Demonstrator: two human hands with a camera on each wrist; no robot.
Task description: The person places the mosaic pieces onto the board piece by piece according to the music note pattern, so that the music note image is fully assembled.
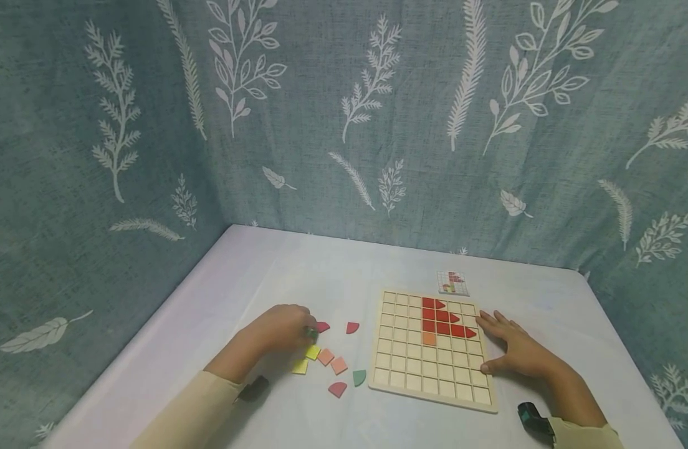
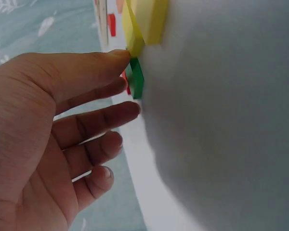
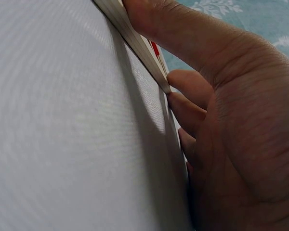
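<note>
At the left of the loose tiles, my left hand (image 1: 285,328) pinches a small green tile (image 1: 311,334) low over the table. In the left wrist view the thumb tip meets the end of that green tile (image 2: 137,79); the other fingers are slightly bent and spread. The tile's full outline is partly hidden. My right hand (image 1: 518,352) rests at the right edge of a wooden grid board (image 1: 397,362), its fingers spread and the thumb against the board's side (image 3: 135,41). Red tiles (image 1: 442,315) in three rows and one orange tile (image 1: 429,338) lie in the grid.
Two yellow tiles (image 1: 300,366), two orange tiles (image 1: 339,365), three red quarter-circle tiles (image 1: 337,390) and a green quarter-circle tile (image 1: 359,377) lie left of the board. Behind it lies a pattern card (image 1: 452,284). Leaf-print curtains (image 1: 344,125) surround the white table (image 1: 288,262).
</note>
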